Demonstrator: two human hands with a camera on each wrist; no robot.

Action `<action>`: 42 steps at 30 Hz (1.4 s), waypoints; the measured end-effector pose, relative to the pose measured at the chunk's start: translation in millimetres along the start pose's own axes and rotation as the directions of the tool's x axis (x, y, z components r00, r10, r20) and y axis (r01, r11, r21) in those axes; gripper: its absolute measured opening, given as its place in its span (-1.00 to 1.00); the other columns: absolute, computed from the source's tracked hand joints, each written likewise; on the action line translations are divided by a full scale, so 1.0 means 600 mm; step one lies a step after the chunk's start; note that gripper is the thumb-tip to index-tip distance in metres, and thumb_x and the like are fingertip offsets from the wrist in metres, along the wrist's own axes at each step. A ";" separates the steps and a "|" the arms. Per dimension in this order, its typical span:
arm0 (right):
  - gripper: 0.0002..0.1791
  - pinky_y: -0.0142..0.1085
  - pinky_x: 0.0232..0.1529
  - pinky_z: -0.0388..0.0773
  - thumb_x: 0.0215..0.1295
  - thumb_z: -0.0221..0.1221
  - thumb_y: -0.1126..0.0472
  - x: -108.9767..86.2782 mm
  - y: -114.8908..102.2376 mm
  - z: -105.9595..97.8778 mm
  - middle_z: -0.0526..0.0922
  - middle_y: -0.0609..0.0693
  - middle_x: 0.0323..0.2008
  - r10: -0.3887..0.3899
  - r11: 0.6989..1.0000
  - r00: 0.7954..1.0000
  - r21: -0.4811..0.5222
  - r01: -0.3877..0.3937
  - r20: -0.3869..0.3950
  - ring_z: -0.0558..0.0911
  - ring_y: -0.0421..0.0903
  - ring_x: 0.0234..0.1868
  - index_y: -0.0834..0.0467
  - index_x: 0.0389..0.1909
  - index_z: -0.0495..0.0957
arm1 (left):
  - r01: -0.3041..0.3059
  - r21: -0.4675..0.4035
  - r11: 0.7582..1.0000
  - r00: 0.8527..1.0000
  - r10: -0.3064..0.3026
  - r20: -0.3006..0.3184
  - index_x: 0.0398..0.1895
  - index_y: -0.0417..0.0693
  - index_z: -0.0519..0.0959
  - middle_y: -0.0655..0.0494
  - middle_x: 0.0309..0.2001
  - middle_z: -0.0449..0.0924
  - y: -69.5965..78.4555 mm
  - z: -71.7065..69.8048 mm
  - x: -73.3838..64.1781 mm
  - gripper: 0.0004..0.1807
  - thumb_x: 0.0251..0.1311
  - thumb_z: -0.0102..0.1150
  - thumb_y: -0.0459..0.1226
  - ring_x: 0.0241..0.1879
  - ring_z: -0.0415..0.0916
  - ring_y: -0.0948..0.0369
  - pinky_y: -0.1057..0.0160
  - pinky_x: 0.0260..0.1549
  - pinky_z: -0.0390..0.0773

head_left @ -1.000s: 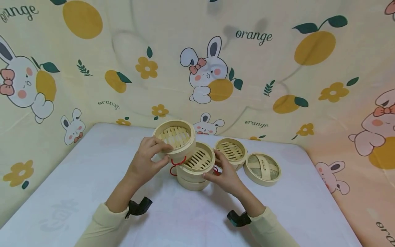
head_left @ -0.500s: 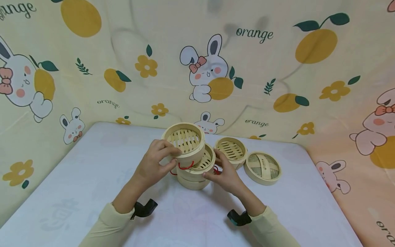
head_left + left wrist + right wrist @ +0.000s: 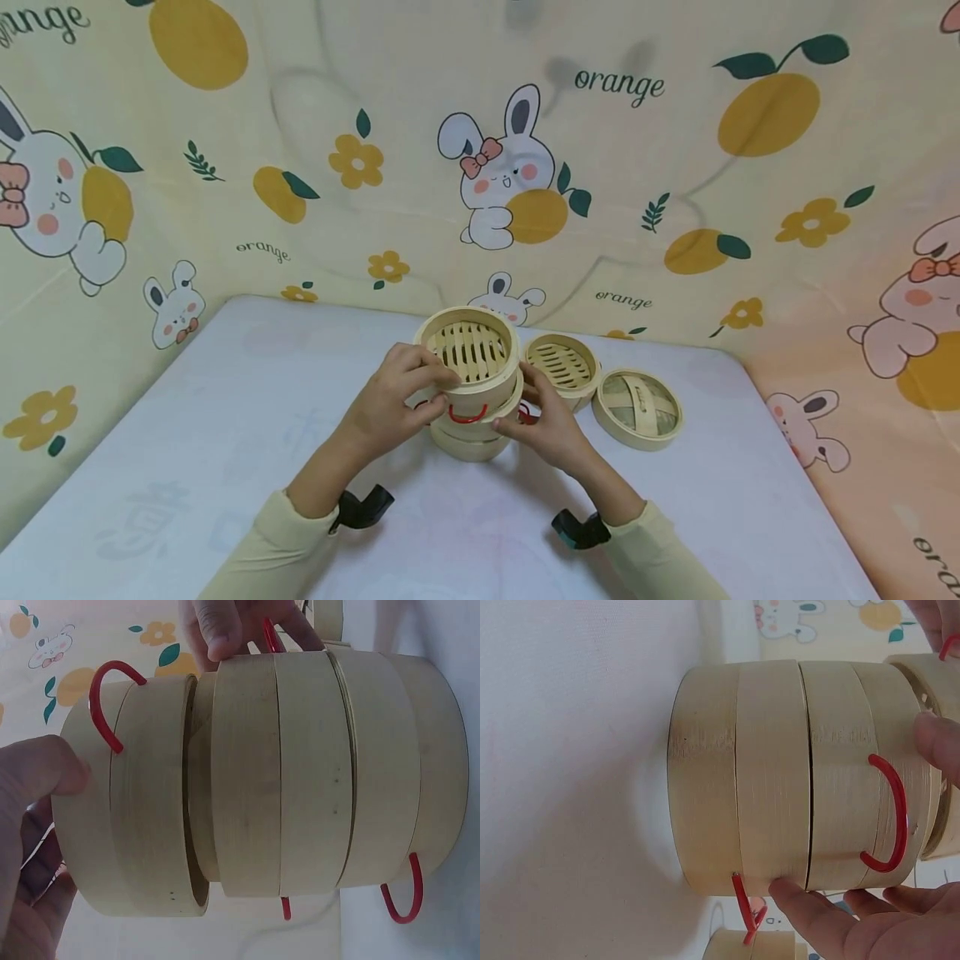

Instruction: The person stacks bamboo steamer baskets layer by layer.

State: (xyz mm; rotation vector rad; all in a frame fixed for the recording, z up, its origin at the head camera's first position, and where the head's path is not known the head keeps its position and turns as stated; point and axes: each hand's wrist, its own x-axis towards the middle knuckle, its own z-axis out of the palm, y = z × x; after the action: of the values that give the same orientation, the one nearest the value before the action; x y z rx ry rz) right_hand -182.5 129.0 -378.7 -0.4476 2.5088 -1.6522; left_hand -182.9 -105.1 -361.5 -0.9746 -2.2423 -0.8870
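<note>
My left hand (image 3: 397, 396) pinches the near left rim of a small bamboo steamer basket (image 3: 487, 392) with a slatted floor and red loop handles. That basket hangs slightly tilted over a stack of two similar steamer baskets (image 3: 468, 447) on the table. In the left wrist view a narrow gap shows between the held basket (image 3: 150, 802) and the stack's top lip (image 3: 202, 787); whether they touch somewhere I cannot tell. My right hand (image 3: 555, 425) grips the stack's right side, thumb in front and fingers behind, around a red handle (image 3: 896, 817).
Right of the stack stands another steamer basket (image 3: 562, 367). Beside it lies a round woven lid (image 3: 637, 410) with a bamboo strap across its top. A white cloth covers the table (image 3: 225, 467), and a printed curtain (image 3: 420, 100) rises behind its back edge.
The left hand has carried its steamer basket right and slightly down, from the stack's upper left to nearly above it. My right hand has stayed on the stack.
</note>
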 end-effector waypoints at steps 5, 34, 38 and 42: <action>-0.07 -0.14 0.03 0.40 -0.13 0.32 0.22 0.000 0.002 0.000 0.21 0.04 0.22 0.010 1.000 1.000 0.000 -0.010 -0.004 0.29 0.05 0.21 0.04 0.27 0.01 | -0.015 -0.005 1.000 1.000 0.015 -0.004 -0.31 0.12 0.59 0.29 -0.29 0.41 0.003 0.005 0.000 -0.76 -0.09 0.13 -0.34 -0.19 0.25 0.26 0.33 -0.22 0.33; -0.11 -0.09 0.02 0.40 -0.12 0.32 0.23 0.000 0.005 0.001 0.24 -0.03 0.20 0.015 1.000 1.000 0.006 -0.015 -0.011 0.30 0.04 0.20 0.01 0.26 0.05 | -0.038 -0.017 0.999 0.999 0.038 -0.011 -0.31 0.10 0.59 0.25 -0.30 0.42 -0.001 0.020 -0.001 -0.75 -0.12 0.18 -0.36 -0.20 0.27 0.24 0.29 -0.20 0.36; -0.09 -0.08 0.01 0.40 -0.11 0.31 0.25 -0.001 0.005 0.001 0.20 -0.02 0.22 0.008 1.000 1.000 0.011 -0.008 -0.006 0.28 0.07 0.21 0.02 0.27 0.02 | -0.040 -0.015 0.999 0.999 0.040 -0.016 -0.32 0.11 0.59 0.27 -0.31 0.42 -0.002 0.023 0.000 -0.75 -0.13 0.18 -0.36 -0.21 0.27 0.25 0.31 -0.22 0.36; -0.07 -0.09 0.01 0.41 -0.11 0.30 0.26 -0.002 0.006 0.000 0.17 -0.01 0.24 -0.001 1.000 1.000 0.015 0.001 -0.001 0.26 0.09 0.22 0.04 0.29 -0.01 | -0.037 0.000 0.999 0.999 0.037 -0.018 -0.33 0.14 0.59 0.30 -0.31 0.41 -0.003 0.025 0.001 -0.75 -0.14 0.20 -0.36 -0.20 0.25 0.29 0.35 -0.22 0.36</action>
State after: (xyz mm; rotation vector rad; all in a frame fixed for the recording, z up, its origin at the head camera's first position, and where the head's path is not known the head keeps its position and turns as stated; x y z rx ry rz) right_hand -182.2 130.7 -381.9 -0.4463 2.4961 -1.6707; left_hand -187.6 -94.5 -371.4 -1.0012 -2.2023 -0.8766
